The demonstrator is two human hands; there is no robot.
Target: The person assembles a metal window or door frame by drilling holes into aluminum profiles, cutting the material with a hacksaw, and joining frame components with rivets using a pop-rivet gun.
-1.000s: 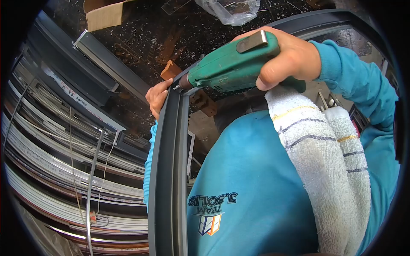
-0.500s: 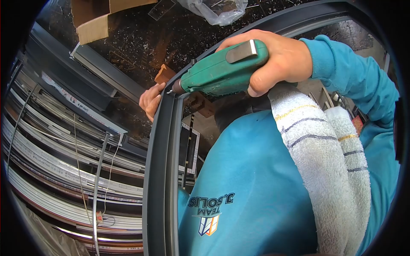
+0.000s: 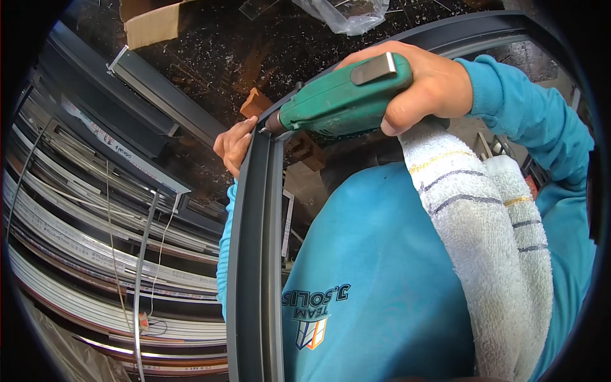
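Observation:
My right hand [image 3: 429,83] is wrapped around the body of a green power drill [image 3: 347,95]. The drill's chuck points left, its tip right at the inner corner of a dark grey metal profile frame [image 3: 254,274]. On the outer side of that corner, my left hand [image 3: 235,145] grips the frame, fingers bent over its edge close to the drill tip. One long side of the frame runs down toward my body and another curves away to the upper right. The drill's handle is mostly hidden behind my right hand.
Long metal profiles [image 3: 114,254] lie stacked on a rack at the left. Beyond the frame are a cardboard box [image 3: 153,28], clear plastic wrap [image 3: 356,19] and a brick-coloured block [image 3: 256,102] on a floor strewn with shavings. A white striped towel [image 3: 471,242] hangs over my front.
Frame, drill and both hands appear shifted slightly right and down in view. More of my left sleeve shows beside the frame. The drill tip stays at the corner.

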